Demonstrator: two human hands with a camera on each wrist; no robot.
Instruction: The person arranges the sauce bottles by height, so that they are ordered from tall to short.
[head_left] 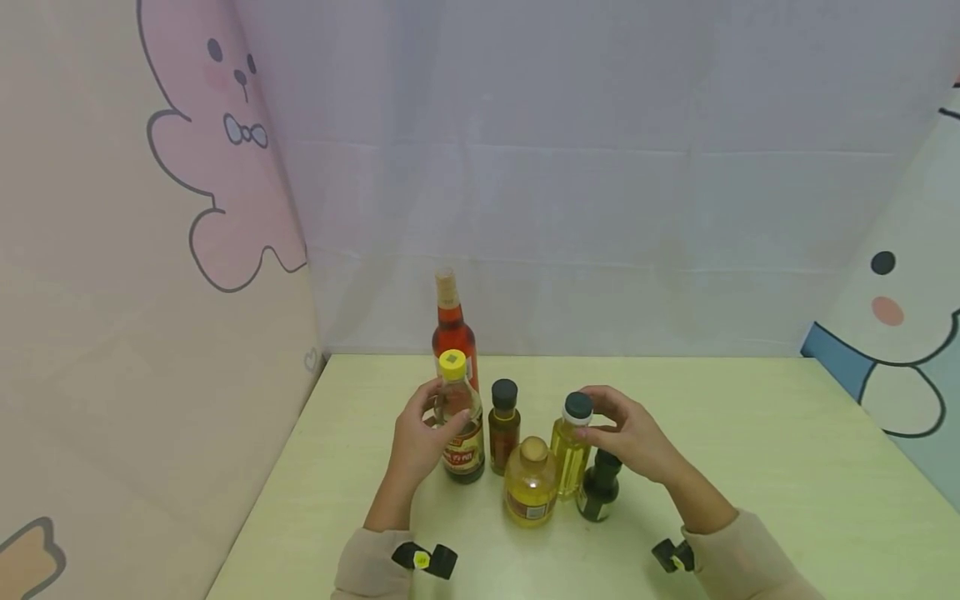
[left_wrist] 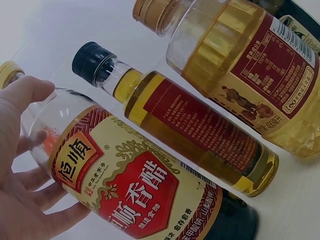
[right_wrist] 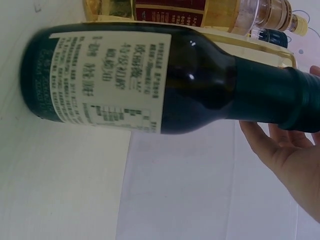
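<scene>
My left hand [head_left: 422, 437] grips the vinegar bottle [head_left: 463, 454], which has a yellow cap and a red and cream label. In the left wrist view the thumb lies near its neck, with the fingers around the far side. My right hand [head_left: 633, 433] holds a tall bottle of yellow oil [head_left: 570, 462] near its neck, below the dark green cap. Just in front of it stands a small dark bottle [head_left: 597, 493] with a pale label, which covers much of the right wrist view. Both held bottles look upright; whether they touch the table cannot be told.
Between the hands stand a squat oil bottle [head_left: 531, 492] with a tan cap and a slim oil bottle [head_left: 504, 437] with a black cap. Behind the vinegar rises a tall red bottle [head_left: 452, 337]. Cloth walls [head_left: 562, 208] border the pale table [head_left: 750, 467].
</scene>
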